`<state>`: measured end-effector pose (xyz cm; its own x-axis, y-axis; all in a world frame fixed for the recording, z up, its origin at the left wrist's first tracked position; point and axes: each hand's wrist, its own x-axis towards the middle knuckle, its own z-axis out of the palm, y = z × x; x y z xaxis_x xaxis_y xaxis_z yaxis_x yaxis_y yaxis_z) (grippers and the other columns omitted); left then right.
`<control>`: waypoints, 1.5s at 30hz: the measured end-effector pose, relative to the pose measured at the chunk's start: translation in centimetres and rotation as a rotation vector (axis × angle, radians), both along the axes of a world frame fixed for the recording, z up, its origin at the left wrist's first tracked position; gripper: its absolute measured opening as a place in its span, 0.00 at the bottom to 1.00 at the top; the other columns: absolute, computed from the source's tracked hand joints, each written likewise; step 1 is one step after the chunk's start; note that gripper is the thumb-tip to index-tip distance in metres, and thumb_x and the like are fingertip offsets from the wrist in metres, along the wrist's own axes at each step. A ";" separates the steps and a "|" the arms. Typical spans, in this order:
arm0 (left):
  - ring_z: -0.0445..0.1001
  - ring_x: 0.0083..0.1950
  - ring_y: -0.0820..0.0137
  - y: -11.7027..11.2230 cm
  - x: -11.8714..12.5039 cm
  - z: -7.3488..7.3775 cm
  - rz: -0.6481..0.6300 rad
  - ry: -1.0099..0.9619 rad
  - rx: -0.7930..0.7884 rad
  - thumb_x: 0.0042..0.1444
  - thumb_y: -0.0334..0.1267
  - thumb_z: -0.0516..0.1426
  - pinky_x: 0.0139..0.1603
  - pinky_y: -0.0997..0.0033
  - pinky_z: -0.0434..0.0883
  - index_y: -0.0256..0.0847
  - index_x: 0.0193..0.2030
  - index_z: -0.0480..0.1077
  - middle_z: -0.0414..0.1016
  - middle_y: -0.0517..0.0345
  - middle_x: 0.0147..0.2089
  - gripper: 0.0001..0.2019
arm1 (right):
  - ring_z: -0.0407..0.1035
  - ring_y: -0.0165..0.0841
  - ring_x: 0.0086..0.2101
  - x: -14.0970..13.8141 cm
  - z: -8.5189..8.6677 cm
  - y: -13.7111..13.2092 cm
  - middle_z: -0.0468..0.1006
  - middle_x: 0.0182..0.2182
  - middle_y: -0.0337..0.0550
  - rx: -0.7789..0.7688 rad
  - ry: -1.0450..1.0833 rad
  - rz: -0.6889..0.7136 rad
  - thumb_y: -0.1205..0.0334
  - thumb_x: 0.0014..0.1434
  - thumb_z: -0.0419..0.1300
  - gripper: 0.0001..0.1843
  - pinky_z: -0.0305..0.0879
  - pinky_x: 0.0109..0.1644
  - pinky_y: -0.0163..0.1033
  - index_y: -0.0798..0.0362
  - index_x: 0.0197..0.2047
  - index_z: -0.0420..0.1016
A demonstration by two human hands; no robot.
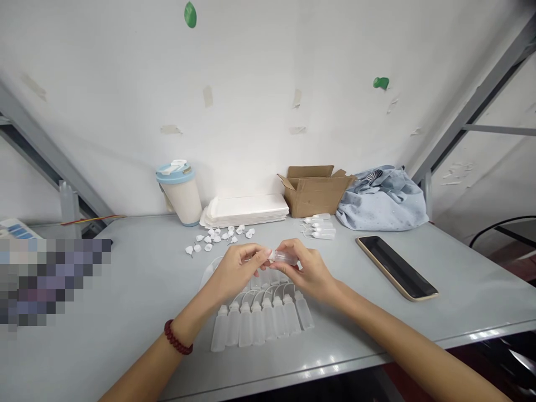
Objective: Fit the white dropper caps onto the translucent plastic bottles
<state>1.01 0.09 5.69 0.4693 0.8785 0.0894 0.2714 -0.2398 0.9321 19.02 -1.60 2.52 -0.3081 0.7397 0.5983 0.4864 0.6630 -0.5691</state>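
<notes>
My right hand grips a small clear plastic bottle held sideways above the grey table. My left hand pinches the bottle's left end, fingers closed; whether a cap sits between them is hidden. Just below my hands lies a row of several empty translucent squeeze bottles. Several small white caps are scattered beyond my hands. A few finished bottles lie near the cardboard box.
At the back stand a white cup with a blue lid, a stack of white trays, an open cardboard box and a bundled blue cloth. A phone lies face up on the right. The table's front edge is close.
</notes>
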 end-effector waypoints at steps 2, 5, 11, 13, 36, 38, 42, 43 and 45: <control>0.67 0.27 0.72 0.1 0.0 -0.1 0.009 0.006 -0.031 0.58 0.50 0.50 0.32 0.72 0.66 0.37 0.24 0.69 0.71 0.58 0.25 0.20 | 0.61 0.25 0.20 -0.1 -0.1 0.0 0.72 0.24 0.35 0.023 -0.006 0.014 0.59 0.60 0.57 0.10 0.56 0.23 0.29 0.51 0.41 0.60; 0.67 0.26 0.72 0.0 0.0 -0.2 0.014 0.011 -0.055 0.58 0.50 0.50 0.31 0.73 0.66 0.37 0.22 0.66 0.68 0.60 0.22 0.20 | 0.63 0.27 0.21 -0.1 -0.2 0.0 0.72 0.24 0.36 0.027 -0.044 -0.013 0.58 0.59 0.57 0.11 0.57 0.22 0.30 0.51 0.41 0.60; 0.65 0.24 0.74 -0.1 -0.1 -0.2 -0.001 -0.020 -0.080 0.57 0.51 0.51 0.28 0.73 0.65 0.37 0.23 0.67 0.66 0.62 0.21 0.20 | 0.63 0.28 0.22 0.1 0.1 -0.1 0.73 0.27 0.40 -0.001 -0.070 -0.055 0.57 0.62 0.53 0.10 0.58 0.24 0.31 0.53 0.43 0.61; 0.64 0.24 0.74 -0.1 -0.1 -0.1 -0.020 -0.013 -0.048 0.56 0.49 0.53 0.27 0.75 0.64 0.37 0.24 0.68 0.65 0.62 0.21 0.18 | 0.62 0.27 0.21 0.3 0.1 -0.1 0.72 0.27 0.40 -0.025 -0.058 -0.067 0.59 0.63 0.51 0.09 0.58 0.24 0.32 0.53 0.45 0.61; 0.65 0.26 0.73 -0.3 0.0 0.5 -0.005 -0.090 -0.057 0.55 0.45 0.55 0.30 0.73 0.66 0.37 0.20 0.69 0.67 0.60 0.22 0.16 | 0.54 0.26 0.19 -0.2 0.9 -0.9 0.62 0.21 0.32 -0.177 -0.070 0.097 0.61 0.64 0.47 0.10 0.51 0.24 0.32 0.53 0.48 0.59; 0.65 0.28 0.72 -0.4 -0.1 0.6 0.003 -0.075 -0.014 0.55 0.44 0.54 0.32 0.72 0.66 0.38 0.20 0.69 0.67 0.60 0.22 0.16 | 0.52 0.25 0.20 -0.2 1.3 -1.0 0.60 0.20 0.30 -0.289 0.020 0.125 0.59 0.64 0.47 0.10 0.49 0.24 0.31 0.52 0.48 0.58; 0.67 0.32 0.69 -0.5 -0.1 0.6 0.022 -0.018 0.056 0.55 0.46 0.54 0.34 0.71 0.65 0.39 0.25 0.72 0.72 0.58 0.27 0.15 | 0.44 0.23 0.18 -0.2 2.1 -1.0 0.56 0.19 0.28 -0.738 0.413 0.283 0.50 0.62 0.51 0.13 0.42 0.20 0.29 0.49 0.45 0.57; 0.67 0.32 0.68 -0.5 0.0 0.6 0.022 -0.014 0.058 0.55 0.46 0.54 0.34 0.71 0.65 0.39 0.25 0.73 0.73 0.58 0.28 0.15 | 0.41 0.22 0.17 -0.2 2.3 -0.9 0.54 0.19 0.27 -0.862 0.512 0.315 0.50 0.61 0.53 0.14 0.40 0.19 0.28 0.48 0.44 0.58; 0.67 0.32 0.69 -0.6 0.0 0.5 0.016 -0.030 0.059 0.55 0.46 0.54 0.34 0.72 0.64 0.39 0.25 0.73 0.74 0.58 0.29 0.15 | 0.35 0.21 0.16 -0.1 2.4 -0.7 0.52 0.18 0.26 -1.054 0.663 0.348 0.50 0.59 0.55 0.14 0.35 0.17 0.27 0.48 0.42 0.59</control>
